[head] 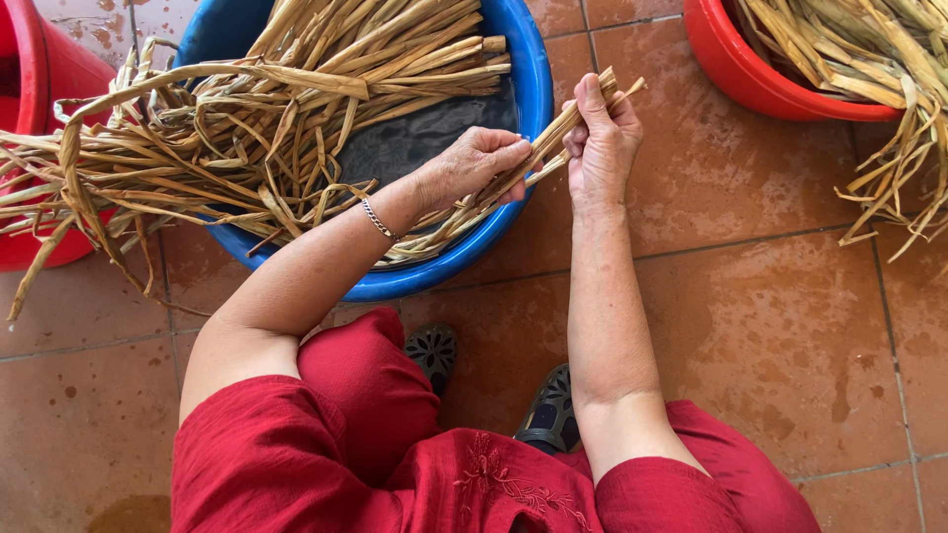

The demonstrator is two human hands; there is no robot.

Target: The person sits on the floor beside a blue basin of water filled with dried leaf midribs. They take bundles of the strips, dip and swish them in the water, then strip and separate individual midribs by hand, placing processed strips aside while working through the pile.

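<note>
Head camera looks down at my two hands over a big round blue plastic tub (528,128). My left hand (479,163) is curled shut around a thin bunch of long dry tan plant strips (553,138). My right hand (600,143) is closed on the top end of the same bunch, with my thumb pressed along it. The bunch sits between my hands, right above the tub's rim.

I think the work is only partly done. A large pile of loose tan strips (276,118) lies in the tub, left of my left hand, and many hang over its edge. They look tangled and not sorted yet. The small bunch I hold is neat and straight.

Far to the right of my right hand is a red plastic bucket (736,69) with more strips in it. Another red bucket (35,109) is far to the left of my left hand.

Under my hands is a floor of reddish-brown square tiles (770,326) with wet-looking spots. My dark shoes (548,415) and red clothes (385,454) are below my hands.
</note>
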